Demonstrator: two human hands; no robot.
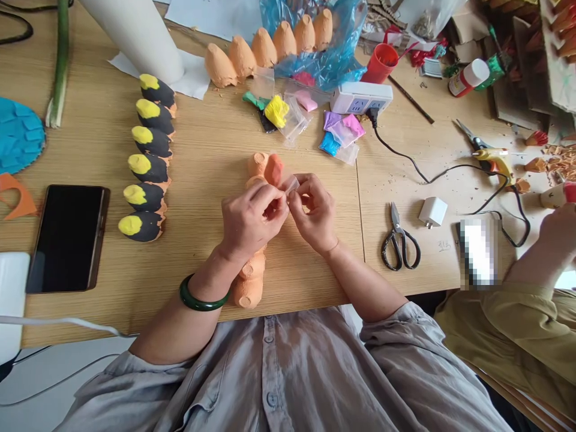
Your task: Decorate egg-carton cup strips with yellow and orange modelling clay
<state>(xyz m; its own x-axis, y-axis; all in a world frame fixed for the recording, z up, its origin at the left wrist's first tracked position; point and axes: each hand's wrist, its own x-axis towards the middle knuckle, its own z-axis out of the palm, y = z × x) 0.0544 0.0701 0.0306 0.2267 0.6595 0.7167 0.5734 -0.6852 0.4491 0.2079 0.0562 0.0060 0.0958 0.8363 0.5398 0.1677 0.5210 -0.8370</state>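
My left hand (256, 217) and my right hand (314, 210) meet over the table, fingertips pinched on a small clear plastic bag (292, 183). Orange-red clay (274, 170) shows at the bag's far end, just beyond my left fingers. Under my left hand and wrist lies a row of orange egg-carton cups (249, 292), its middle hidden by them. To the left stands another row of cups painted black with yellow clay tips (150, 168). Past my hands are bags of yellow clay (276, 111) and of purple, pink and blue clay (342, 129).
A phone (67, 237) lies at left, black-handled scissors (399, 240) and a white charger (432, 212) at right. A power strip (361, 98) with a black cord, a red cup (380, 63) and more orange cups (265, 48) stand farther back. A co-worker's arm (540, 258) is at far right.
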